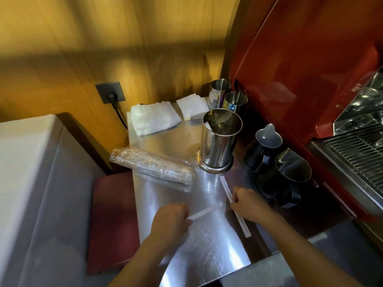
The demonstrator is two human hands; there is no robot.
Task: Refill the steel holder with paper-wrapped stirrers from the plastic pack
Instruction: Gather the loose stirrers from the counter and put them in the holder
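Steel holder (pixel 219 139) beside black jugs (pixel 277 166); left hand (pixel 171 216), right hand (pixel 248 200) each pinch stirrer.

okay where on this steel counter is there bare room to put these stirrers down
Bare steel lies between the folded cloth, the plastic pack and the steel holder. Another free patch sits on the counter just in front of your left hand. It's crowded to the right of your right hand, by the dark pitchers, and behind the holder, with steel cups and napkins.

Head camera looks steeply down, close over counter (pixel 165 146).
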